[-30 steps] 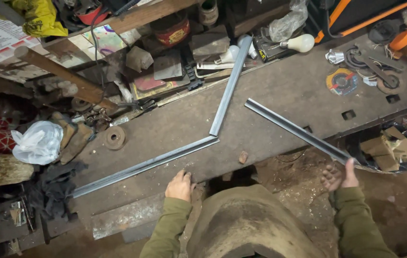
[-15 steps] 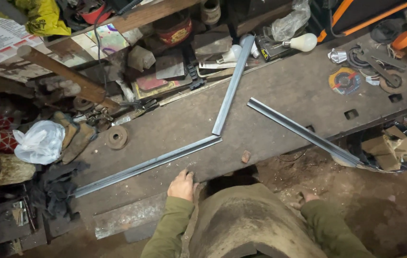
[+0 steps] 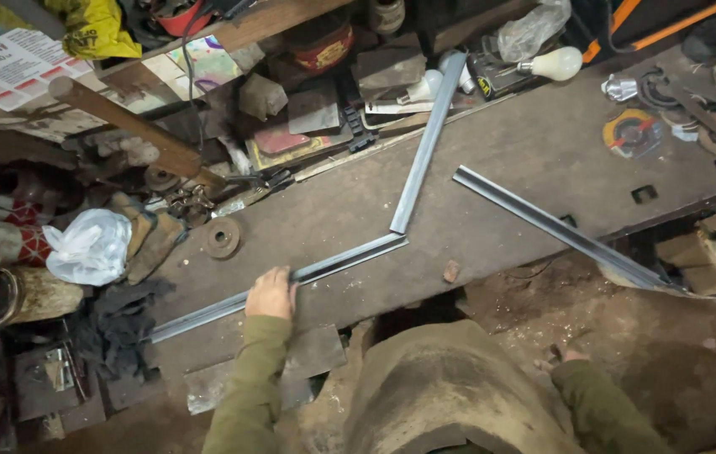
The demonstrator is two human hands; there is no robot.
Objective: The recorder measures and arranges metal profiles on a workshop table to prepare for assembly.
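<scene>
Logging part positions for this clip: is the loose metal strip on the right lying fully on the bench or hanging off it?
Hanging off. The loose metal strip lies flat on the workbench, but its right end juts past the front edge.

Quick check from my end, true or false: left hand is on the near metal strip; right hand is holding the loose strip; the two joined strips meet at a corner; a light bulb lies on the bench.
1. The left hand rests on the near strip. True.
2. The right hand holds the loose strip. False: it is low, apart from it.
3. The near strip meets the far strip at a corner. True.
4. The light bulb lies on the floor. False: it lies at the back of the bench.
</scene>
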